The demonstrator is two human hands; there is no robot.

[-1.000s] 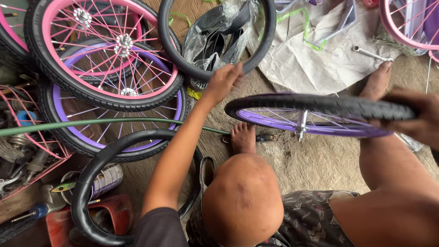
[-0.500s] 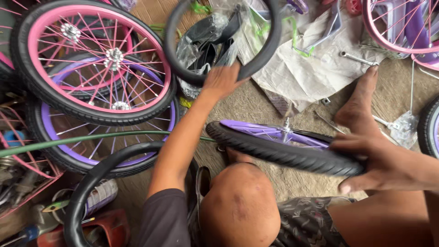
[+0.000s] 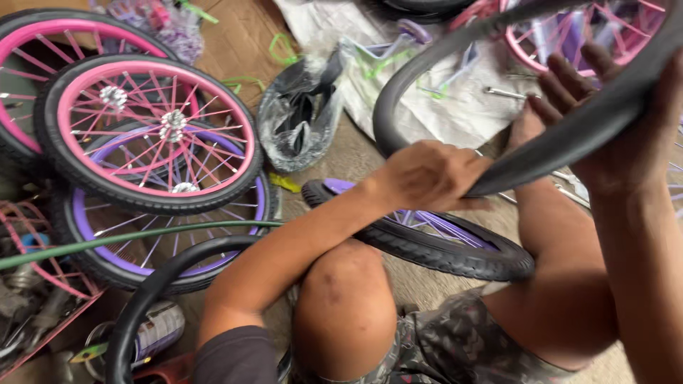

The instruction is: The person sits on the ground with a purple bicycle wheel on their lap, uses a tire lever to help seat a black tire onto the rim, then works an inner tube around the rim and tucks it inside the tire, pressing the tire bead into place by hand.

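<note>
My left hand and my right hand both grip a loose black tyre, raised in front of me. The left holds its near lower edge. The right holds its right side, fingers spread over the rubber. Under the tyre, a wheel with a purple rim and a black tyre lies tilted between my bare legs. My left knee is just below it.
Two pink-rimmed wheels are stacked at the left on a purple-rimmed one. A thin green rod crosses another loose tyre. A black plastic bag lies beyond, and a white sheet with a metal wrench.
My right hand has let the purple-rimmed wheel down between my legs and taken the loose tyre. My left hand has pulled that tyre from the floor towards me.
</note>
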